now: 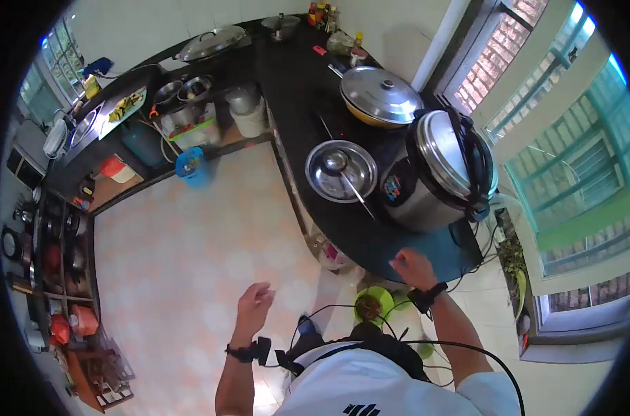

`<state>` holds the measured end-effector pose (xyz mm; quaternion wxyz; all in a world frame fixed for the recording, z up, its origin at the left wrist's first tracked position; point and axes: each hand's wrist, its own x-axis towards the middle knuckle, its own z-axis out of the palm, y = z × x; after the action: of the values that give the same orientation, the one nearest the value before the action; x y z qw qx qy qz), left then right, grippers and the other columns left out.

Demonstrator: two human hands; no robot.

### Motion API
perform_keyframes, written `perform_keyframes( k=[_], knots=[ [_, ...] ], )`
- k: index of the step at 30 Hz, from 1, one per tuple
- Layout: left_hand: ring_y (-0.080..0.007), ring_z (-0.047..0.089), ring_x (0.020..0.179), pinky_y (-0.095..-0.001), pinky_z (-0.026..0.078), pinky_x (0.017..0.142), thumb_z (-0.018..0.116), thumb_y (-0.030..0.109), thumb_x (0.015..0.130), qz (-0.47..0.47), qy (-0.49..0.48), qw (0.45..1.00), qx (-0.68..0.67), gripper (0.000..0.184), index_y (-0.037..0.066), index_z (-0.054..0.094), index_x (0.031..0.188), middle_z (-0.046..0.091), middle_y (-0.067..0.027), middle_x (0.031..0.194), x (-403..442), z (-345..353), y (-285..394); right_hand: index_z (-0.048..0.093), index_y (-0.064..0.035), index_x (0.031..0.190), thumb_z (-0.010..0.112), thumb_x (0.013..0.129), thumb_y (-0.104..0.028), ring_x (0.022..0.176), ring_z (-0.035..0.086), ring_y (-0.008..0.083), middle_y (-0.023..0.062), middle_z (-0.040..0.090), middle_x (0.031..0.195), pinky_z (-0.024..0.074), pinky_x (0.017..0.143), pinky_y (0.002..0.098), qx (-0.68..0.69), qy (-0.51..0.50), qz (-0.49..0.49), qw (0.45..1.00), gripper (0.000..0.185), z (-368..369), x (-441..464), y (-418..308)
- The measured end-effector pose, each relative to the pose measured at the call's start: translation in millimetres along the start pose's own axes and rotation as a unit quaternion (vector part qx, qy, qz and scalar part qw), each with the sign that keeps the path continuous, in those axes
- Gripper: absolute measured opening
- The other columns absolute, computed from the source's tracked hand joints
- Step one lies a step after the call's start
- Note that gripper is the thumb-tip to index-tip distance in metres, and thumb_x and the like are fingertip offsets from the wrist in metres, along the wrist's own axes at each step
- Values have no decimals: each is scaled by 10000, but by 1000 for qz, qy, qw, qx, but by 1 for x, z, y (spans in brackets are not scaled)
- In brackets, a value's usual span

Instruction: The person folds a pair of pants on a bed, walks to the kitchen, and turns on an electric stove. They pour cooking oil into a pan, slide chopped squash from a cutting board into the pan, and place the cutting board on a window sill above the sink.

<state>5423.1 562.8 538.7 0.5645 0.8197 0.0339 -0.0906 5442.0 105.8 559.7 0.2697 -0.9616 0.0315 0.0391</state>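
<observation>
My left hand (255,304) hangs over the floor, fingers loosely bent and slightly apart, with nothing seen in it. By the near edge of the black counter (370,249), my right hand (413,269) is held with its fingers partly bent and apart, also empty. Beyond it on the counter sit a steel bowl (316,173) with a ladle (336,161) in it and a large electric cooker (415,201) with a steel lid. Farther back is a pan (360,114) covered by a domed steel lid (379,91).
A green bin (372,305) stands on the floor near my feet, with cables around it. Sauce bottles (323,17) are at the counter's back corner. A blue basket (192,166) is below the far counter. Shelves (62,243) line the left; windows (571,139) the right.
</observation>
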Motion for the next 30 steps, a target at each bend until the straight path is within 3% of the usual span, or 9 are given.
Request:
perform_keyframes(
  k=[5,8,11,16,19,23,25,28,30],
  knots=[
    [-120,616,793,-290,528,705,714,148,948,-65,113,991,-26,261,6,654,1158,688,-69,921,-45,-62,-59,662,-32,802,706,928,-408,774,663,398,184,668,785,496,688,487,82,66,6,994,399,17,61,-40],
    [-104,581,736,-280,503,670,708,170,953,-115,146,979,-81,268,-3,653,1150,666,-41,855,-62,-66,-59,630,-13,719,632,961,-509,734,655,411,213,640,713,477,660,498,17,38,111,993,552,18,90,-40],
    [-110,598,760,-279,518,681,694,195,959,-147,155,974,-76,297,-10,647,1168,666,-43,881,-60,-76,-58,609,0,688,588,972,-559,702,645,420,225,623,679,464,635,506,5,27,106,994,627,3,92,-42],
    [-126,618,770,-291,513,685,706,173,952,-144,162,975,-54,302,-6,644,1187,685,-69,888,-20,-86,-50,624,-17,771,675,949,-439,711,650,414,205,623,685,466,626,510,5,45,72,996,461,-7,117,-44],
    [-149,651,823,-297,531,718,706,164,953,-97,134,986,-11,293,17,648,1200,700,-86,931,28,-85,-32,613,-8,923,715,929,-349,791,655,416,220,650,815,483,669,504,9,47,41,998,356,-17,121,-68],
    [-167,691,924,-324,579,805,708,172,959,-32,50,998,22,293,10,646,1196,706,-107,1004,107,-54,-14,561,3,1108,734,898,-287,975,632,445,248,636,1054,509,814,511,-35,41,-14,998,397,3,123,-63],
    [-174,682,974,-321,561,860,684,181,985,10,-14,1000,13,283,34,641,1224,704,-115,1080,148,-30,-2,566,-4,1112,751,875,-271,989,627,456,236,636,1039,507,849,519,-38,-39,53,997,402,-7,128,-84],
    [-204,690,1011,-327,556,882,695,201,985,-27,-138,988,-70,439,8,550,1351,710,-144,1122,215,11,17,566,-10,1111,770,848,-236,989,631,448,228,637,1019,505,834,512,-49,-17,54,997,403,7,127,-62],
    [-213,692,978,-351,552,848,691,296,989,43,-122,991,-40,569,10,483,1436,713,-146,1111,257,49,19,580,-13,1093,777,833,-215,990,634,441,224,642,1025,506,829,510,-58,8,43,997,384,14,124,-52]
  ],
)
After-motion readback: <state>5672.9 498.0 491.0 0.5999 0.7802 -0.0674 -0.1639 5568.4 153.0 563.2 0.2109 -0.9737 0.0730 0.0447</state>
